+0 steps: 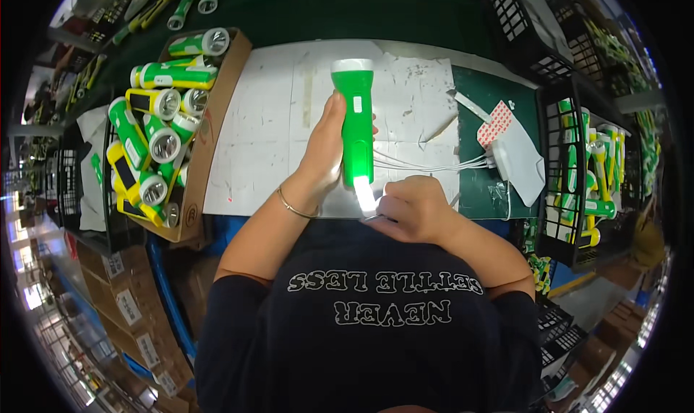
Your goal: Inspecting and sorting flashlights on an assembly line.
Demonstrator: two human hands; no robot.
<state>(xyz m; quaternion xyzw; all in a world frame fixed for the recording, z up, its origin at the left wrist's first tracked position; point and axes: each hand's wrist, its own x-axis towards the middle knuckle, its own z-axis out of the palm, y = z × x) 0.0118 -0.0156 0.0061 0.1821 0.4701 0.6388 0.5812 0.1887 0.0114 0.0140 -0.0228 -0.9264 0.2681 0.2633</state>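
Note:
A green flashlight with a white head and a small white switch stands lengthwise over the middle of the work surface, head away from me. My left hand is wrapped round its left side, with fingertips showing at the right edge. From its near end a glowing white strip angles toward me. My right hand is closed beside this strip, thumb and fingers pinched at its near end. Whether the strip is hinged to the flashlight cannot be made out.
To the left, a cardboard box holds several green, yellow and white flashlights. White cables run right to a white power block near a knife-like tool. A black crate of flashlights stands at the right; another black crate is behind.

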